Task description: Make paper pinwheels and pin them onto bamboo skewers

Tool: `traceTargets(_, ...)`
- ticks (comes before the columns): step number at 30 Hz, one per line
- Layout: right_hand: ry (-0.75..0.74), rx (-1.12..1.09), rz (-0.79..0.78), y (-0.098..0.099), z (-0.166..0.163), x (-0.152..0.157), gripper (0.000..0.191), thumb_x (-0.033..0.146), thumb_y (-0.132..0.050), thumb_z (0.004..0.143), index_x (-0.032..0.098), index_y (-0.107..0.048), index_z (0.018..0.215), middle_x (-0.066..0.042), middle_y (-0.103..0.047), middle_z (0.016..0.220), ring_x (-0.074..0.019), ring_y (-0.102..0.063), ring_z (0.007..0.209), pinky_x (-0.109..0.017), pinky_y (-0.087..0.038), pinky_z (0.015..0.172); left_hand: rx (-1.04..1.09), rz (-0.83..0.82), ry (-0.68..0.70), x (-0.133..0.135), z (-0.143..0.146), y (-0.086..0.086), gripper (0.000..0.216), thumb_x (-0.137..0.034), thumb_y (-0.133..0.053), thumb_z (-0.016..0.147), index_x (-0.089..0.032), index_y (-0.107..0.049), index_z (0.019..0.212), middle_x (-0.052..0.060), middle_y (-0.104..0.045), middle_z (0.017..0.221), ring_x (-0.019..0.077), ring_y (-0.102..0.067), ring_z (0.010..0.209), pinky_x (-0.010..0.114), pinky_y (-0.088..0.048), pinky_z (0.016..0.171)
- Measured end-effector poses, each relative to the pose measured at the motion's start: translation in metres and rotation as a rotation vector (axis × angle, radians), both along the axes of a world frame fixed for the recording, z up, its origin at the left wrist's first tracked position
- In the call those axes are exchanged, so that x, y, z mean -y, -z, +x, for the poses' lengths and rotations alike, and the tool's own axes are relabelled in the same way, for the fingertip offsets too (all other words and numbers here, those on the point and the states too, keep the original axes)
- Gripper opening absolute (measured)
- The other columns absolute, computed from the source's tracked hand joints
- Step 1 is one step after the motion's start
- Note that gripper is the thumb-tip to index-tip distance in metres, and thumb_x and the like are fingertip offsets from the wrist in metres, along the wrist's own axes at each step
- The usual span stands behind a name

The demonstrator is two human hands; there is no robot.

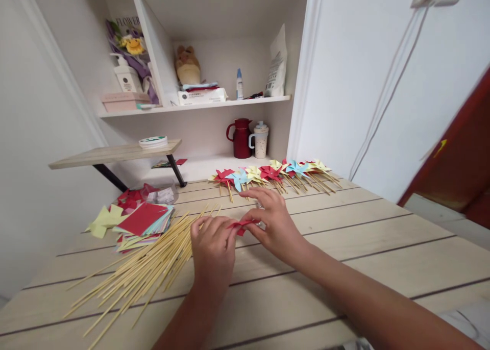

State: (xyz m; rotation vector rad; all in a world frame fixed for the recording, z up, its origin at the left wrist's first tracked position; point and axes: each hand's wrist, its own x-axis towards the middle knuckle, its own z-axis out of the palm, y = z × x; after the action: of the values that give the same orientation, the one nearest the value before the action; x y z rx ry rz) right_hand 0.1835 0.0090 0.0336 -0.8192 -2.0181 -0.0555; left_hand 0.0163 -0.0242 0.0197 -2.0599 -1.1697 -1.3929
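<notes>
My left hand [213,250] and my right hand [272,222] meet over the wooden table [383,248], both pinching a small folded piece of red paper [242,225] between their fingertips. Just left of my left hand lies a loose pile of thin bamboo sticks [145,268]. Beyond my hands, a row of finished paper pinwheels [271,174] in red, blue and yellow lies on sticks across the far side of the table.
A stack of coloured paper squares [143,221] lies at the left with yellow folded pieces [103,221] beside it. Behind are a small raised wooden shelf [115,153], a red jug [241,138], a cup [260,140] and shelves with bottles and boxes.
</notes>
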Motion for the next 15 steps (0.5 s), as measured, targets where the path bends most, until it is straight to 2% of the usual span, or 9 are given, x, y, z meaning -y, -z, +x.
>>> traceTargets(3,-0.035,-0.045,-0.064,-0.0026,-0.0008,0.0014,0.015,0.01,-0.068,0.078,0.023,-0.072,0.074,-0.005,-0.065,0.126,-0.0291,-0.05,0.122,-0.051,-0.035,0.102,0.013,-0.002,-0.001,0.0,0.0014,0.001,0.01,-0.015,-0.062,0.088,-0.021,-0.066,0.082,0.0,-0.074,0.081,0.0176,-0.066,0.078,0.039,-0.036,0.089)
traceTargets(6,-0.09,-0.196,-0.27,-0.0058,-0.0025,0.0021,0.012,0.013,-0.069,0.076,0.022,-0.072,0.069,-0.006,-0.067,0.12,-0.0277,-0.055,0.115,-0.048,-0.04,0.098,0.158,-0.044,-0.027,-0.0007,0.0021,0.0012,0.004,-0.024,-0.066,0.086,-0.023,-0.068,0.09,0.002,-0.073,0.088,0.0204,-0.065,0.085,0.041,-0.037,0.091)
traceTargets(8,-0.168,-0.36,-0.482,-0.0074,-0.0034,0.0012,0.007,0.019,-0.071,0.075,0.022,-0.073,0.07,-0.006,-0.067,0.118,-0.0264,-0.058,0.111,-0.044,-0.042,0.096,0.373,-0.12,-0.027,-0.0026,0.0014,0.0007,0.03,-0.034,-0.068,0.084,-0.024,-0.065,0.112,0.006,-0.07,0.103,0.0237,-0.062,0.098,0.042,-0.039,0.093)
traceTargets(10,-0.272,-0.552,-0.711,-0.0087,-0.0037,-0.0006,0.004,0.024,-0.073,0.074,0.021,-0.075,0.074,-0.006,-0.07,0.109,-0.024,-0.062,0.1,-0.04,-0.046,0.09,0.658,-0.255,0.021,-0.0053,0.0004,-0.0005,0.057,-0.045,-0.067,0.083,-0.023,-0.052,0.134,0.011,-0.064,0.118,0.0255,-0.059,0.109,0.042,-0.042,0.095)
traceTargets(12,-0.357,-0.719,-0.9,-0.0096,-0.0036,-0.0024,0.011,0.029,-0.075,0.072,0.02,-0.076,0.078,-0.005,-0.073,0.093,-0.0205,-0.064,0.084,-0.037,-0.048,0.081,0.929,-0.449,0.117,-0.0073,0.0003,-0.0024,0.068,-0.053,-0.063,0.084,-0.022,-0.044,0.142,0.014,-0.062,0.123,0.0258,-0.058,0.114,0.042,-0.043,0.097)
traceTargets(15,-0.406,-0.86,-1.037,-0.0097,-0.003,-0.0041,0.019,0.03,-0.078,0.068,0.017,-0.077,0.082,-0.005,-0.075,0.079,-0.0172,-0.062,0.07,-0.034,-0.048,0.075,1.101,-0.753,0.329,-0.0071,0.0034,-0.0058,0.06,-0.06,-0.059,0.084,-0.018,-0.061,0.126,0.015,-0.068,0.116,0.0271,-0.061,0.112,0.041,-0.044,0.097)
